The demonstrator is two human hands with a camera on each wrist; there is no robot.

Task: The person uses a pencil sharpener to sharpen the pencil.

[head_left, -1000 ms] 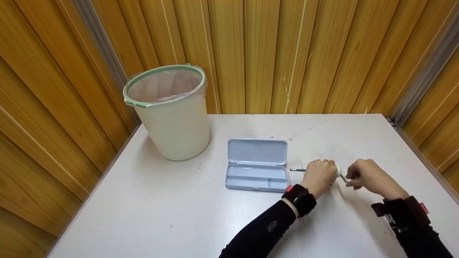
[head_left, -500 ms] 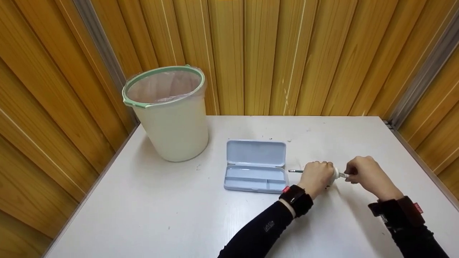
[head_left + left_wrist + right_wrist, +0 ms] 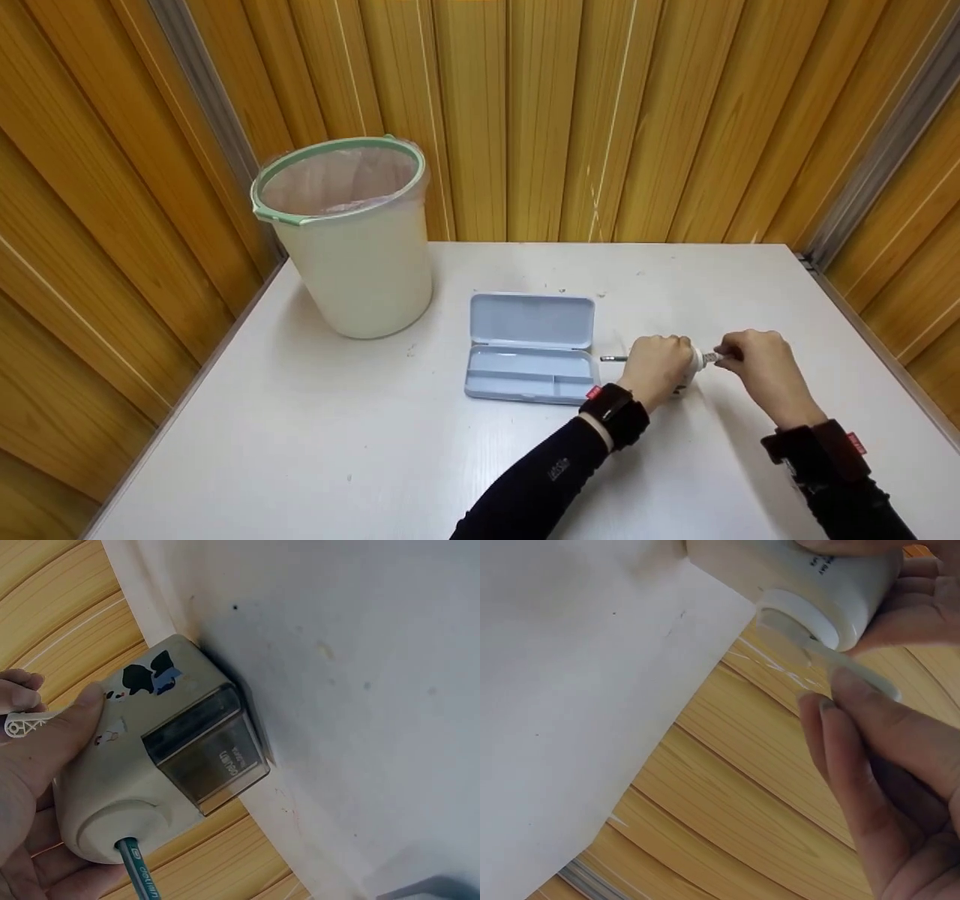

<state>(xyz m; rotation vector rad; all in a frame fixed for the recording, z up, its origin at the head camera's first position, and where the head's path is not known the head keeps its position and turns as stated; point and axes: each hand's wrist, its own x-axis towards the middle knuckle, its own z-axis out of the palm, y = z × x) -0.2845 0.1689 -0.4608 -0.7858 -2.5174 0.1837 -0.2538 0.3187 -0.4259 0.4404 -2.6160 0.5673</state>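
A white crank pencil sharpener [image 3: 135, 742] with dark cartoon prints and a clear shavings drawer stands on the table. My left hand [image 3: 657, 369] grips its body from above. A green pencil [image 3: 137, 870] sticks out of the sharpener's round opening, pointing left in the head view [image 3: 613, 358]. On the opposite side, my right hand [image 3: 766, 375] pinches the crank handle [image 3: 859, 675] between thumb and fingers. The pencil's tip is hidden inside the sharpener. Left of the hands lies an opened light blue pencil case [image 3: 532, 349], its compartments bare.
A cream trash bin [image 3: 367, 277] with a green rim and a plastic liner stands at the back left of the white table [image 3: 300, 450]. Wooden panel walls [image 3: 540, 120] close off the back and sides. Small specks dot the tabletop.
My right hand has swung the crank handle from pointing down to nearly level and slightly up. The left hand stays on the sharpener. The whole head view has shifted slightly.
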